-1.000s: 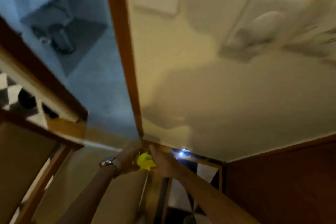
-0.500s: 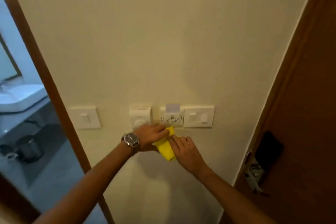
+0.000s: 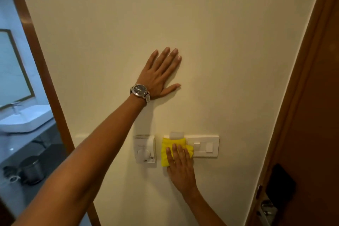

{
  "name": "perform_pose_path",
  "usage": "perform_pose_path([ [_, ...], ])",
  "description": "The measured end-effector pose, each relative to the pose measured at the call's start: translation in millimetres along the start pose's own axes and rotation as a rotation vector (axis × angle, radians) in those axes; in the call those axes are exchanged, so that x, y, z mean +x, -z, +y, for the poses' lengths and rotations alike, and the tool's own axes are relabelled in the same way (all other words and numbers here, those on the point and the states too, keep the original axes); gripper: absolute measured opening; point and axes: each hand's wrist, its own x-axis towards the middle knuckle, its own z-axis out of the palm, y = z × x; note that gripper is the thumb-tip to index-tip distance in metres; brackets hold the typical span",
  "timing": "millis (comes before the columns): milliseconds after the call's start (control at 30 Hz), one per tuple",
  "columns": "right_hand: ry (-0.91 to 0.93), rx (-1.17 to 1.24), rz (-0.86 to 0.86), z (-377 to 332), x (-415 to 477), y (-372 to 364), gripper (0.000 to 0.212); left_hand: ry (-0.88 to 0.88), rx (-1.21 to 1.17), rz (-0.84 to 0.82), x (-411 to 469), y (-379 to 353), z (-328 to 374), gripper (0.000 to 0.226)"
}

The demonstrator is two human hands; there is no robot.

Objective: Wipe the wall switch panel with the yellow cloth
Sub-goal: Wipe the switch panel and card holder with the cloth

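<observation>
Cloth (image 3: 171, 149) pressed flat on switch panel (image 3: 190, 146) under R hand (image 3: 180, 168), fingers together, palm down, no pinch. Dial unit (image 3: 145, 149) just beside on L; rocker plate (image 3: 203, 146) touching cloth's R edge. Bare wall (image 3: 229, 60) above and below. Cloth yellow, folded, bunched. L hand (image 3: 160, 76) spread flat on wall well above, watch (image 3: 140, 91) on wrist. Cream wall, wooden door (image 3: 311, 134) R w/ handle (image 3: 266, 209); washbasin (image 3: 23, 119) thru doorway L.
</observation>
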Motion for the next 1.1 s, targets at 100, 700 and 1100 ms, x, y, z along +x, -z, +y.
perform_pose_path([
  [100, -0.028, -0.021, 0.044, -3, -5, -15, 0.053, 0.029, 0.021, 0.047, -1, -9, 0, 0.089],
  [700, -0.252, 0.07, 0.088, -23, 21, -29, 0.091, 0.024, 0.093, 0.107, -3, -17, -2, 0.095],
  [1100, -0.193, 0.099, 0.023, -22, 19, -20, 0.092, 0.01, 0.134, 0.108, -3, -15, -2, 0.098],
])
